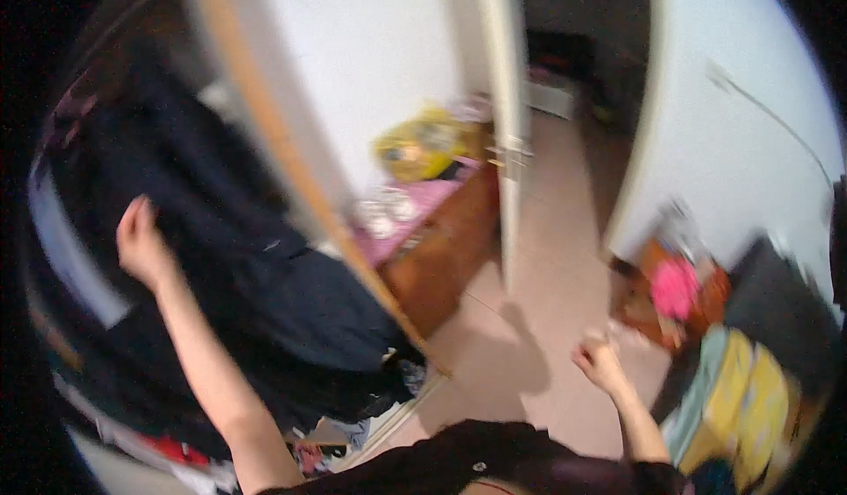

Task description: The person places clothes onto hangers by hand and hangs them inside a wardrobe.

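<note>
My left hand (pixel 146 246) is raised at the left, in front of dark clothes (pixel 221 204) hanging in a wardrobe. Its fingers are drawn together; whether they pinch any cloth is too blurred to make out. Over the floor at the lower right, my right hand (pixel 601 361) is loosely closed, with nothing visible in it. A pale strip of fabric (pixel 75 257) hangs among the dark garments beside my left hand.
A wooden wardrobe edge (pixel 291 168) separates the clothes from a low brown cabinet (pixel 450 252) bearing a yellow bag (pixel 419 146). Beyond a white door (pixel 503 124) lies a dark doorway. Yellow fabric (pixel 737 407) and a bright pink item (pixel 675 288) are at the right.
</note>
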`<state>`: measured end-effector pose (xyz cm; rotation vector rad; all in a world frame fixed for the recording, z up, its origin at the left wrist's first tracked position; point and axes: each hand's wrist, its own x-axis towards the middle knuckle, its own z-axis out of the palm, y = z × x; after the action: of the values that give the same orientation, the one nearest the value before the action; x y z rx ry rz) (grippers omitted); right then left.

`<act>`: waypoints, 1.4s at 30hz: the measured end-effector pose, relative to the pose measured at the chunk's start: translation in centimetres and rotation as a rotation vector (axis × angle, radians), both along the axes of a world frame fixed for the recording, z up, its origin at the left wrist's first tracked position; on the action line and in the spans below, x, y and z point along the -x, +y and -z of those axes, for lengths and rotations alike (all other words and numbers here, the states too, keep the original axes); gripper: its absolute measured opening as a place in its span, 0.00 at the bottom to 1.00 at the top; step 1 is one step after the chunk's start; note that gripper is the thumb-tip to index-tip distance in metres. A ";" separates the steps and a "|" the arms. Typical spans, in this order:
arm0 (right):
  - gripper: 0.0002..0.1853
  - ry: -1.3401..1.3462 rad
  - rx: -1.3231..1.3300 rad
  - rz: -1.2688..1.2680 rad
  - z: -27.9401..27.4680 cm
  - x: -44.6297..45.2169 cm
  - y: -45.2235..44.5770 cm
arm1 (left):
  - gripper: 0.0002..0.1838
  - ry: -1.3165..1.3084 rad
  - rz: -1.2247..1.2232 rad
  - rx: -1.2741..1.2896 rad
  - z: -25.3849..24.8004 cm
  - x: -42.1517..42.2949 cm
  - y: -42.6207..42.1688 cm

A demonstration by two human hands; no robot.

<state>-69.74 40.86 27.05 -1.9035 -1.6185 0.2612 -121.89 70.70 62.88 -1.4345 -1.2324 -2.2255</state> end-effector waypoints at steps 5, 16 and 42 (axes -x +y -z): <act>0.08 0.171 0.099 0.191 2.6 -1.4 -7.6 | 0.04 0.247 0.382 0.081 11.4 -9.7 -2.9; 0.07 0.301 0.365 0.726 12.5 2.7 -19.3 | 0.02 1.075 1.644 0.670 36.4 -39.1 -14.3; 0.12 0.921 0.503 1.579 20.5 16.5 -37.8 | 0.21 1.885 2.244 -0.074 47.9 -66.0 -37.7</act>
<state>-86.23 3.02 6.59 -2.2515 0.7139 0.6903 -55.92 32.96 14.96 2.2794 -1.1159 -0.3704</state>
